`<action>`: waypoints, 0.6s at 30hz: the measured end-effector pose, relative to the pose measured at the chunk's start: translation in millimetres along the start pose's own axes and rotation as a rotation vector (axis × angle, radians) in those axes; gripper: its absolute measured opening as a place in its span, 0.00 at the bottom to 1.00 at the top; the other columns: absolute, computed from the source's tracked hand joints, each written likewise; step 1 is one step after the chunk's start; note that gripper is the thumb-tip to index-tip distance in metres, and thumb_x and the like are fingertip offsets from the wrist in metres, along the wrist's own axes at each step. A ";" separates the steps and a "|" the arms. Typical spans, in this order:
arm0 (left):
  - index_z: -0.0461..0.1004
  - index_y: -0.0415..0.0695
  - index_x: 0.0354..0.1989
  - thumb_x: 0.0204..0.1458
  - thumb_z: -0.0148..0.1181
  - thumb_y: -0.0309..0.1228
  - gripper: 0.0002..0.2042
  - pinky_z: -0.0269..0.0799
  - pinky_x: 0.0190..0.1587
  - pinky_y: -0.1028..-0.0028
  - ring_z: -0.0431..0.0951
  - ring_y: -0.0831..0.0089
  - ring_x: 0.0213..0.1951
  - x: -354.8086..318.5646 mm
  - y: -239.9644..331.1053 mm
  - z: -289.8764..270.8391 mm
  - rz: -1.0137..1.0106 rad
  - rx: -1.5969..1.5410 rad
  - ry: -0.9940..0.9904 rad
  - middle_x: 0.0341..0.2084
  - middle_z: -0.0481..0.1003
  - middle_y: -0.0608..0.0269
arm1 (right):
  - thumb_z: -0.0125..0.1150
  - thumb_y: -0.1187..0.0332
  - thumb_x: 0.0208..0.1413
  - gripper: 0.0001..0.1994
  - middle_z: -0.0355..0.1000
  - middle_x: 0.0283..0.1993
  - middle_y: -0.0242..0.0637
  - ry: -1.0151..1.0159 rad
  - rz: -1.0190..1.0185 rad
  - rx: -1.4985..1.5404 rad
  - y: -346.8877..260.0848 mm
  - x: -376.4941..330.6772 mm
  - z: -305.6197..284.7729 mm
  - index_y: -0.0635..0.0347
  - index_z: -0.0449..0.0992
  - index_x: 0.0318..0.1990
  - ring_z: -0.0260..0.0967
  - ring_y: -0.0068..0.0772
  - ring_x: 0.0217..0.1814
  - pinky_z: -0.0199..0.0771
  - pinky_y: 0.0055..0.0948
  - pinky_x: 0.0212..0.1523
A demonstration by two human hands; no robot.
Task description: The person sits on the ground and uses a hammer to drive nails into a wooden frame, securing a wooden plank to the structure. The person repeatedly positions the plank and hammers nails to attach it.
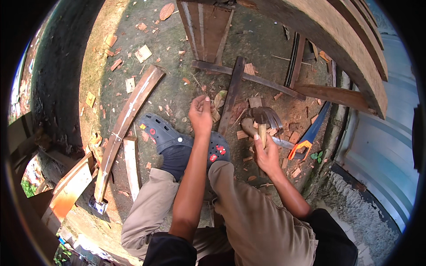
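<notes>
Right hand (267,156) is grasping a hammer (269,118) while left hand (201,114) is curling, contents unclear, a wooden strip (233,93) lying between, chip-strewn ground (172,68) stretching toward its left edge.

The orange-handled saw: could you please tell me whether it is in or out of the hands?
Out: the saw lies clear of the right hand, and the left hand is farther away.

A handsaw (317,125) and scattered wood offcuts (143,53) on partly sunlit ground (259,42) show an outdoor woodworking spot.
</notes>
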State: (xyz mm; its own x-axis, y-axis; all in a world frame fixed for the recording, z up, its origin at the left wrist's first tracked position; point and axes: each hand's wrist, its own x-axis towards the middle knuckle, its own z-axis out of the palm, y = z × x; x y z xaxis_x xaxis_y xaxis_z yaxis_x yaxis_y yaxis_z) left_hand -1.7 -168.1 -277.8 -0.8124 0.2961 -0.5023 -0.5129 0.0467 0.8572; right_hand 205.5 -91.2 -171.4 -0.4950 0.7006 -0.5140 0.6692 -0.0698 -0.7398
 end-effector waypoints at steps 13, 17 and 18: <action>0.69 0.31 0.58 0.49 0.71 0.47 0.36 0.73 0.54 0.57 0.79 0.43 0.49 -27.2 -12.8 25.8 0.221 0.789 -0.072 0.44 0.78 0.36 | 0.56 0.55 0.68 0.17 0.67 0.25 0.32 -0.017 0.007 0.082 -13.4 -44.7 -19.2 0.65 0.74 0.44 0.61 0.20 0.28 0.64 0.27 0.30; 0.72 0.35 0.55 0.47 0.72 0.44 0.31 0.74 0.54 0.55 0.78 0.43 0.51 -18.0 -20.3 29.6 0.058 0.882 -0.159 0.45 0.79 0.37 | 0.59 0.56 0.66 0.18 0.68 0.26 0.33 -0.080 -0.007 -0.081 -72.7 -61.8 -74.5 0.66 0.74 0.43 0.62 0.20 0.29 0.64 0.28 0.30; 0.73 0.34 0.54 0.48 0.72 0.43 0.30 0.74 0.54 0.54 0.79 0.42 0.50 -23.2 -13.1 32.0 0.058 0.888 -0.170 0.45 0.79 0.37 | 0.60 0.56 0.65 0.18 0.69 0.26 0.33 -0.011 -0.116 -0.154 -71.2 -62.6 -87.1 0.67 0.75 0.42 0.63 0.21 0.29 0.66 0.30 0.31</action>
State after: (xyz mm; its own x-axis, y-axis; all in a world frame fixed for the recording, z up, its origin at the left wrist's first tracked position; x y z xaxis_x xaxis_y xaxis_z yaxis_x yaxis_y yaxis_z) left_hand 32.7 -145.1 -273.7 -0.7426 0.4545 -0.4919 -0.0122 0.7252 0.6885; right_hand 237.2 -68.2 -48.7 -0.5788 0.6900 -0.4346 0.6841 0.1208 -0.7194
